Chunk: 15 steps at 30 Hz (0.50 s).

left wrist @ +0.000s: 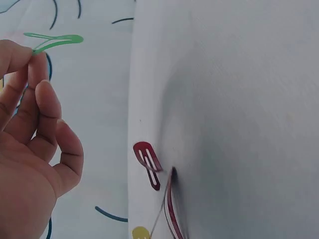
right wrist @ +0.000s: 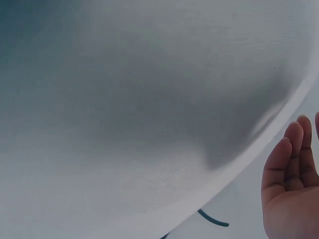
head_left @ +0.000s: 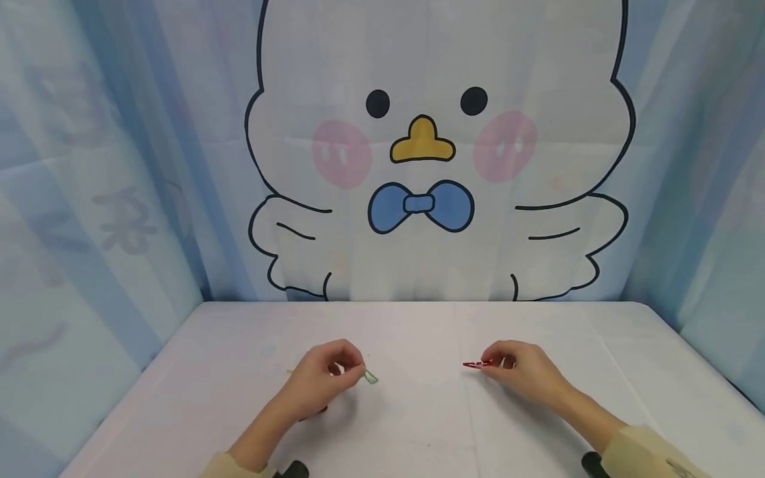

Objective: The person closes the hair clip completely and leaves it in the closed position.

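Thumb and fingertips of my left hand (head_left: 327, 373) pinch a green snap hair clip (head_left: 371, 377) by one end, above the white table. In the left wrist view the strips of that clip stand apart, and the hand's other fingers are loosely bent. On the right, my right hand (head_left: 526, 369) pinches a red hair clip (head_left: 474, 364), which points toward the left hand. Only part of the right hand shows in the right wrist view; its clip is out of sight there. The two hands are apart.
A dark red hair clip (left wrist: 148, 162) lies on the table near the left hand, with a slim red-and-dark piece (left wrist: 172, 214) beside it. A yellow clip (left wrist: 141, 232) is cut off by the frame edge. Behind the table (head_left: 418, 431) hangs a printed curtain (head_left: 418, 259).
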Tool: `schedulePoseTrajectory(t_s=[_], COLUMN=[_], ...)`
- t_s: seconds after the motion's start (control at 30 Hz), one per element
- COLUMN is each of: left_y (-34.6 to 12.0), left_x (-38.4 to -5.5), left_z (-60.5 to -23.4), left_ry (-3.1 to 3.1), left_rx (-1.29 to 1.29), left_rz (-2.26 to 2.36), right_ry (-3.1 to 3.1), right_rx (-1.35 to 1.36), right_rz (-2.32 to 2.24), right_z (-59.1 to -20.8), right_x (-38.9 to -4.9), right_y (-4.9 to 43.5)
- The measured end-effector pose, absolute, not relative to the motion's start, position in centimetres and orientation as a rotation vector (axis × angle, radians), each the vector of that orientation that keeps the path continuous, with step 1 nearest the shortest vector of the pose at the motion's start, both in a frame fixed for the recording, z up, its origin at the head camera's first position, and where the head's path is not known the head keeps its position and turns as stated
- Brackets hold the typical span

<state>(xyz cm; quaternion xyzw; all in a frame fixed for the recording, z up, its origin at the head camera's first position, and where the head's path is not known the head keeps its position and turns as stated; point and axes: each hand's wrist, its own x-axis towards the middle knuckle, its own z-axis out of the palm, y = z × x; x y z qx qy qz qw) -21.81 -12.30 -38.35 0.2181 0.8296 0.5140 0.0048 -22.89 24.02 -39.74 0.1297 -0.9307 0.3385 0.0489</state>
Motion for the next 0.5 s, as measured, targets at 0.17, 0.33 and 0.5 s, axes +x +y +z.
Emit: schedulePoseTrajectory(t_s=[0.17,0.33,0.5], left_y=[-11.5,-11.1,-10.4], left_x=[-21.8,-21.7,-21.5], left_z=[-38.0,-37.8,-37.6], left_ry=[2.492,2.457,2.386], left_rx=[0.574,0.541,0.52], left_rz=[1.754,1.814,1.924], right_ry=[-2.854,-2.882,-2.883], right_rx=[0.403,0.417,0.454], right_rz=[1.022,1.025,1.028], right_z=[-39.9,-40.2,-40.3], right_x=[-23.5,-24.0,-24.2], right_y=[23.7,23.4,23.0])
